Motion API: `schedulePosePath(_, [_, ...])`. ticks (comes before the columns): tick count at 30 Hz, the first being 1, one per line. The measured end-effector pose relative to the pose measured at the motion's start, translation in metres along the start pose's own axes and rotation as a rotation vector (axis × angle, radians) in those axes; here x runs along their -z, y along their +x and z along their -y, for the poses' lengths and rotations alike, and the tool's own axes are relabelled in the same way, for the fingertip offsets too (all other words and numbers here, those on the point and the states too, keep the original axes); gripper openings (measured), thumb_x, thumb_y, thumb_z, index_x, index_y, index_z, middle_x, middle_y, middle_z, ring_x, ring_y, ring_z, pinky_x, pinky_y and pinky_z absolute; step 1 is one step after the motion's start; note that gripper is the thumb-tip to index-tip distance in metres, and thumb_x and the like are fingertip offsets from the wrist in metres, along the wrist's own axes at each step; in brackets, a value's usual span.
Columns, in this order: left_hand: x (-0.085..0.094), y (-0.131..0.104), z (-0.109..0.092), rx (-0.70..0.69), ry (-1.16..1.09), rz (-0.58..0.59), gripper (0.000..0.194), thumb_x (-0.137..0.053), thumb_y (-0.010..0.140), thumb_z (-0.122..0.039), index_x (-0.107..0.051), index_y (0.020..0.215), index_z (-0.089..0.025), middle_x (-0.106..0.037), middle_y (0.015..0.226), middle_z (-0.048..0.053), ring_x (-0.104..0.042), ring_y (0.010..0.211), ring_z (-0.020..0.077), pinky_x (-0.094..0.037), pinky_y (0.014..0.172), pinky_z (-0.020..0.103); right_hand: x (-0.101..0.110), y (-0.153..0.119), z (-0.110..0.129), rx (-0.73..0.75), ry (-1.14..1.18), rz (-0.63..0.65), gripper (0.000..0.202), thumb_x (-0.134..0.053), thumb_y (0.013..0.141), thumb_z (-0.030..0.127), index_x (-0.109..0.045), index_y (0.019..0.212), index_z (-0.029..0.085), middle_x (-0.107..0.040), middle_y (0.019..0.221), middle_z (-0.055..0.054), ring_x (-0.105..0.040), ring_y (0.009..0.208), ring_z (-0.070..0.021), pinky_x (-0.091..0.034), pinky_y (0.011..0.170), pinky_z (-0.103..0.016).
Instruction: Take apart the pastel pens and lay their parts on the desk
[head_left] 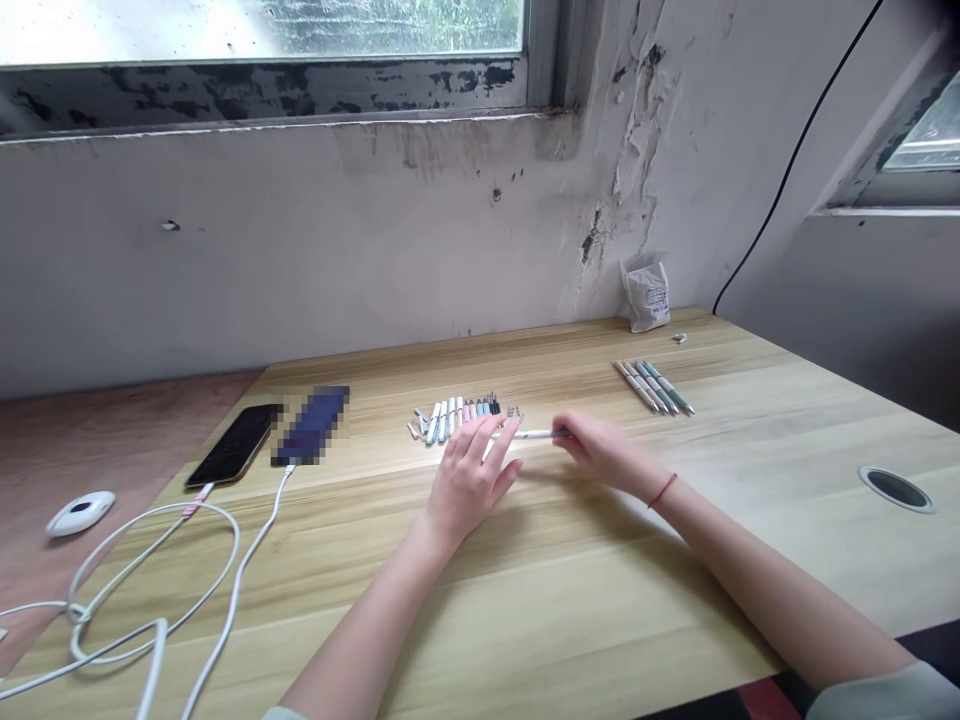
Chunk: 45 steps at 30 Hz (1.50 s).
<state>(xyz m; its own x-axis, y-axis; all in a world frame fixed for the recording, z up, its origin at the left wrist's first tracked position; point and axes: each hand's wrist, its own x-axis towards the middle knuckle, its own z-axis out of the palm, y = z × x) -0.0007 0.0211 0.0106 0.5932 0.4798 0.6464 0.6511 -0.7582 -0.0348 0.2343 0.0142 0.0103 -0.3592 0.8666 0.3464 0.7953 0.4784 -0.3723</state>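
Observation:
My right hand [596, 452] is closed around one end of a slim white pen [534, 435], held level and pointing left. The fingers of my left hand [472, 465] are stretched apart over the pen's other end, which they partly cover. Just behind my left hand lies a row of pen parts: white and blue barrels [442, 420], darker grip pieces [480, 408] and small springs [514, 412]. Several small clip-like pieces [418, 424] lie at the left of the row. My left fingers hide the near side of these parts.
Several whole pens [652, 388] lie side by side at the right, near a crumpled white packet [646, 295]. Two phones [234, 445] with white charging cables [236, 590] lie at the left, beside a white oval device [81, 513]. A round grommet [897, 489] is set into the wooden table [570, 620].

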Motion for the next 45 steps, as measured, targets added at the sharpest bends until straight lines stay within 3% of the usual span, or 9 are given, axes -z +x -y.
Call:
schedulePosePath(3, [0.001, 0.001, -0.008, -0.005, 0.047, 0.076, 0.037, -0.043, 0.091, -0.035, -0.048, 0.123, -0.017, -0.061, 0.110, 0.010, -0.053, 0.106, 0.0223, -0.035, 0.096, 0.041, -0.006, -0.002, 0.029, 0.113, 0.043, 0.020, 0.014, -0.036, 0.093, 0.024, -0.049, 0.088, 0.019, -0.058, 0.078, -0.005, -0.051, 0.065, -0.0154, -0.038, 0.060, -0.026])
schedulePosePath(7, [-0.001, 0.001, -0.014, -0.018, 0.064, 0.214, 0.019, -0.037, 0.094, -0.023, -0.055, 0.097, -0.019, -0.060, 0.078, 0.002, -0.055, 0.072, 0.0156, -0.040, 0.071, 0.031, -0.006, -0.005, 0.038, 0.101, 0.091, 0.063, 0.014, -0.042, 0.092, 0.030, -0.049, 0.096, 0.019, -0.060, 0.084, -0.006, -0.053, 0.069, -0.0163, -0.039, 0.062, -0.026])
schedulePosePath(16, [-0.002, 0.002, -0.020, -0.101, 0.135, 0.315, 0.013, -0.038, 0.092, -0.017, -0.051, 0.094, -0.018, -0.057, 0.079, 0.002, -0.054, 0.072, 0.0175, -0.040, 0.063, 0.030, 0.003, -0.007, 0.035, 0.053, 0.142, 0.353, 0.028, -0.031, 0.095, 0.032, -0.052, 0.082, 0.018, -0.061, 0.076, -0.004, -0.052, 0.065, -0.0152, -0.035, 0.060, -0.026])
schedulePosePath(20, [-0.003, 0.003, -0.023, -0.030, 0.059, 0.370, 0.024, -0.033, 0.095, -0.030, -0.051, 0.085, -0.017, -0.059, 0.076, 0.004, -0.056, 0.067, 0.0173, -0.039, 0.057, 0.029, 0.000, -0.006, 0.030, 0.127, 0.038, 0.278, 0.021, -0.036, 0.093, 0.024, -0.051, 0.079, 0.019, -0.061, 0.073, -0.003, -0.049, 0.060, -0.0140, -0.031, 0.059, -0.025])
schedulePosePath(27, [0.005, 0.005, -0.022, 0.117, -0.090, 0.484, 0.027, -0.028, 0.096, -0.031, -0.051, 0.086, -0.019, -0.062, 0.073, 0.001, -0.056, 0.058, 0.0145, -0.034, 0.048, 0.025, -0.003, -0.003, 0.029, 0.312, -0.215, 0.120, 0.022, -0.035, 0.091, 0.013, -0.054, 0.080, 0.018, -0.062, 0.071, -0.004, -0.049, 0.058, -0.0127, -0.025, 0.062, -0.028])
schedulePosePath(32, [0.009, 0.005, -0.021, 0.032, 0.075, 0.344, 0.024, -0.033, 0.095, -0.029, -0.052, 0.088, -0.018, -0.061, 0.077, 0.004, -0.057, 0.069, 0.0167, -0.038, 0.058, 0.027, -0.002, -0.004, 0.031, 0.195, 0.034, 0.168, 0.022, -0.038, 0.095, 0.030, -0.055, 0.086, 0.019, -0.063, 0.076, -0.004, -0.052, 0.063, -0.0152, -0.031, 0.061, -0.026])
schedulePosePath(36, [0.009, 0.007, -0.024, 0.015, 0.109, 0.326, 0.023, -0.036, 0.094, -0.027, -0.055, 0.087, -0.018, -0.060, 0.075, 0.004, -0.056, 0.068, 0.0167, -0.037, 0.058, 0.027, -0.003, -0.005, 0.030, 0.170, 0.178, 0.198, 0.022, -0.035, 0.095, 0.023, -0.055, 0.087, 0.020, -0.062, 0.077, -0.003, -0.050, 0.062, -0.0150, -0.033, 0.059, -0.025])
schedulePosePath(42, [0.011, 0.008, -0.027, 0.239, -0.251, 0.432, 0.028, -0.028, 0.096, -0.031, -0.055, 0.092, -0.022, -0.063, 0.075, 0.000, -0.057, 0.063, 0.0133, -0.036, 0.052, 0.023, -0.008, -0.002, 0.024, 0.300, -0.154, 0.055, 0.025, -0.032, 0.088, 0.006, -0.055, 0.084, 0.018, -0.057, 0.073, -0.004, -0.043, 0.062, -0.0146, -0.028, 0.062, -0.027])
schedulePosePath(45, [0.010, 0.007, -0.025, 0.242, -0.230, 0.440, 0.027, -0.029, 0.096, -0.031, -0.053, 0.088, -0.021, -0.063, 0.078, 0.001, -0.057, 0.065, 0.0142, -0.037, 0.055, 0.024, -0.006, -0.002, 0.027, 0.331, -0.250, 0.026, 0.022, -0.035, 0.089, 0.009, -0.055, 0.085, 0.017, -0.058, 0.075, -0.005, -0.045, 0.068, -0.0164, -0.028, 0.068, -0.029])
